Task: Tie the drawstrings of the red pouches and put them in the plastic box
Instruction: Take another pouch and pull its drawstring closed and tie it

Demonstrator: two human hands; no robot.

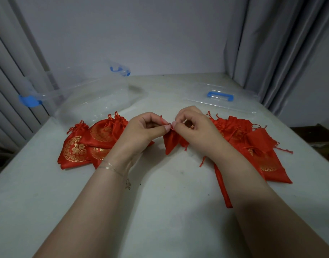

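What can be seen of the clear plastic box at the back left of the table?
The plastic box is clear and see-through, with blue latches at its near-left and far-right ends. It stands upright and open on the white table, behind the left pile of red pouches. No pouch shows inside it. Neither hand touches it.

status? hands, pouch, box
Left hand and right hand pinching drawstring of held pouch. Knot unfinished. Plastic box open, no pouches visible inside; path unobstructed.
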